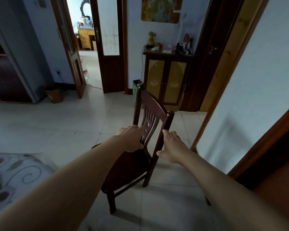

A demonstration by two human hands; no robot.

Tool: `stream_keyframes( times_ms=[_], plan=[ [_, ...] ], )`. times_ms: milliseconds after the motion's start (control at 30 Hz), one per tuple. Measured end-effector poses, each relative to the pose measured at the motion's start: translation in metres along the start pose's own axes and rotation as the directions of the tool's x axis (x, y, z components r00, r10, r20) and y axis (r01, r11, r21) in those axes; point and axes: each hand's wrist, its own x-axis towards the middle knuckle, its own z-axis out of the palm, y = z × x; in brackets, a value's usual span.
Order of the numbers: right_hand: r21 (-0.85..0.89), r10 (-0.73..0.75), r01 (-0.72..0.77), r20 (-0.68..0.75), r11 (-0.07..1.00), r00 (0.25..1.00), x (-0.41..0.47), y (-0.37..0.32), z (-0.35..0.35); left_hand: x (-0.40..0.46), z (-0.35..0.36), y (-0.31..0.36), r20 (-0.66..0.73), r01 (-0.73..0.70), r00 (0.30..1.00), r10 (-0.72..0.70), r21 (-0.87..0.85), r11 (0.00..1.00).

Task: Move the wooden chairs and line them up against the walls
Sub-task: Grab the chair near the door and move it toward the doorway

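Observation:
A dark wooden chair (150, 107) with a slatted back stands tilted on the pale tiled floor in the middle of the view. My left hand (132, 139) is closed around the slatted backrest from the left side, just above the seat. On the right rear post of the backrest lies my right hand (172, 147), fingers curled over it and thumb spread apart. The seat (128, 170) points toward the lower left. The white wall (257, 80) runs along the right, close to the chair.
A small cabinet (165, 80) with clutter on top stands against the far wall, a green box (135, 87) beside it. An open doorway (90, 64) lies at the back left, a bin (54, 95) near it. A patterned rug (15, 170) covers the floor at left.

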Motion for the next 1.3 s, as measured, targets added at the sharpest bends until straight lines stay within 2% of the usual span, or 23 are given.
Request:
stream_keyframes(
  times_ms=[233, 433, 600, 700, 933, 1033, 1167, 1300],
  plan=[
    [-0.009, 0.043, -0.043, -0.025, 0.999, 0.999, 0.107, 0.002, -0.017, 0.110, -0.014, -0.038, 0.030, -0.052, 0.998, 0.053, -0.032, 0.998],
    [0.021, 0.069, -0.068, -0.053, 0.997, 0.996, 0.201, 0.021, -0.033, 0.211, -0.016, -0.047, 0.027, -0.078, 0.997, 0.078, 0.007, 0.997],
    [0.073, 0.049, -0.049, -0.001, 0.996, 0.999, 0.276, 0.039, -0.041, 0.292, -0.012, -0.051, 0.001, -0.056, 0.998, 0.057, 0.127, 0.990],
    [0.043, 0.006, -0.009, 0.069, 0.999, 0.998, 0.318, 0.048, -0.039, 0.336, -0.009, -0.056, 0.010, -0.046, 0.999, 0.045, 0.194, 0.980],
    [0.061, 0.133, -0.146, 0.181, 0.987, 0.975, 0.375, 0.058, -0.016, 0.407, 0.011, -0.071, 0.118, -0.159, 0.985, 0.123, 0.387, 0.908],
    [0.122, 0.195, -0.224, 0.214, 0.967, 0.957, 0.390, 0.061, -0.011, 0.427, 0.018, -0.076, 0.125, -0.228, 0.973, 0.194, 0.403, 0.886],
    [0.286, 0.236, -0.302, 0.242, 0.909, 0.941, 0.401, 0.058, -0.006, 0.442, 0.026, -0.091, 0.057, -0.380, 0.919, 0.389, 0.390, 0.839],
    [0.405, 0.263, -0.426, 0.398, 0.809, 0.879, 0.413, 0.054, -0.010, 0.452, 0.028, -0.104, 0.063, -0.516, 0.842, 0.535, 0.379, 0.768]
  ],
)
